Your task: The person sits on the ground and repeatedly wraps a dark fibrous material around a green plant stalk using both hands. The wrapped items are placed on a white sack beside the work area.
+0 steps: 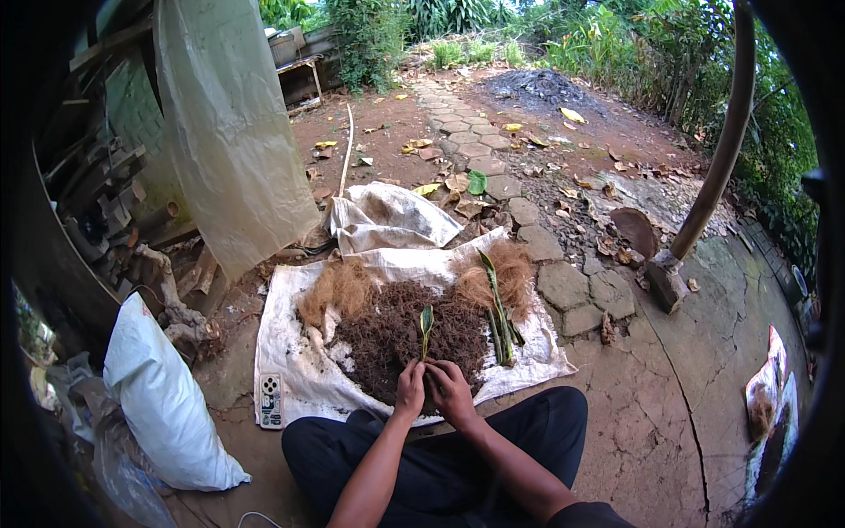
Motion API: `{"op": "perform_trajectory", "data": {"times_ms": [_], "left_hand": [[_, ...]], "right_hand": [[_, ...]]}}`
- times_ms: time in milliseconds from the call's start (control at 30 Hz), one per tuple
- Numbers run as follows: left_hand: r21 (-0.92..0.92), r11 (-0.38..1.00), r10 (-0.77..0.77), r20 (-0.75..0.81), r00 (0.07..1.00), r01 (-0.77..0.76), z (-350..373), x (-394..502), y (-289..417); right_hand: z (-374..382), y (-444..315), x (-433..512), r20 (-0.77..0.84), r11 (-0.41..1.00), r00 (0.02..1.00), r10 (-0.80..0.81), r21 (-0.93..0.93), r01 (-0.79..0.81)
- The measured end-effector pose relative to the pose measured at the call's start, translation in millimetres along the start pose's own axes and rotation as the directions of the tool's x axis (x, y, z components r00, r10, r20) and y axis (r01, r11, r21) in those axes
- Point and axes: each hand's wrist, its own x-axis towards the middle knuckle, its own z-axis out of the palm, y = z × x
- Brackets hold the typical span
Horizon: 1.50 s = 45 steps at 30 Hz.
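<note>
A small snake plant cutting (426, 325) stands upright between my hands, its leaf dark with yellow edges. My left hand (410, 389) pinches its base, and the fingers of my right hand (451, 391) meet there too; what lies under the fingertips is hidden. Beneath and beyond them spreads a heap of dark, fibrous soil (383, 330) on a white woven sack (284, 330). Several longer snake plant leaves (500, 323) lie at the sack's right. Brown coconut fibre rests in a left clump (346, 287) and a right clump (518, 270).
A phone (270, 401) lies on the sack's left corner. A full white sack (165, 402) leans at the left, near a gnarled branch (173, 297). Beyond is a folded sack (396, 221). A wooden pole (716, 145) on a block stands at the right, by hexagonal pavers (562, 286).
</note>
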Motion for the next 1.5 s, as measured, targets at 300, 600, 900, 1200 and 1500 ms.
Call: {"op": "perform_trajectory", "data": {"times_ms": [300, 600, 900, 1200, 1500], "left_hand": [[-0.005, 1.000, -0.006, 0.012, 1.000, 0.007, 0.4, 1.4, 6.1], [0.015, 0.998, -0.062, 0.037, 0.997, 0.061, 3.4, -1.8, 5.9], [0.029, 1.000, 0.007, -0.003, 1.000, -0.007, 2.1, 2.6, 7.3], [0.293, 0.956, -0.006, -0.054, 0.999, 0.022, 3.9, 0.0, 7.2], [0.142, 0.990, 0.022, 0.008, 1.000, -0.023, 10.8, 4.0, 11.2]], "right_hand": [[-0.3, 12.8, 5.2, 0.114, 0.780, 0.919, 0.378, 0.495, -0.383], [5.1, 10.0, 4.0, 0.125, 0.584, 0.846, 0.519, 0.671, -0.458], [14.3, -4.0, 0.5, 0.014, 0.672, 0.826, 0.564, 0.573, -0.469], [21.6, -9.9, -2.5, 0.030, 0.524, 0.754, 0.656, 0.701, -0.484], [11.6, 2.2, -0.8, -0.212, 0.988, 0.965, 0.157, 0.038, -0.153]]}}
